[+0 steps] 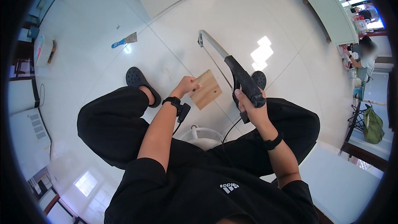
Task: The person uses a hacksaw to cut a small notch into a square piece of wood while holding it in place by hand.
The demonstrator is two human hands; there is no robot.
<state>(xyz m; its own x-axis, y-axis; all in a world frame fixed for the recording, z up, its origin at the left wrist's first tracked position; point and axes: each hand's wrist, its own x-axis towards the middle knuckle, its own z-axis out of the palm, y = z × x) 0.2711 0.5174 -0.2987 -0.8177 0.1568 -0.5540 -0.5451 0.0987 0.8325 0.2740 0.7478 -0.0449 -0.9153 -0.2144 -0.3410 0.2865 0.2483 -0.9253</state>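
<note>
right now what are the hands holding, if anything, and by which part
The right hand holds the hacksaw by its black handle; the left hand grips the wooden board at its left edge.

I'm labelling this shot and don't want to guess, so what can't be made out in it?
All in the head view:
Saw: its grip is partly covered by the right hand; its teeth are too small.
Wooden board: underside faces away from the camera.
Right shoe: partly blocked by the saw.
White object between the legs: lower part covered by black clothing.
Person at far right: head blurred.
</note>
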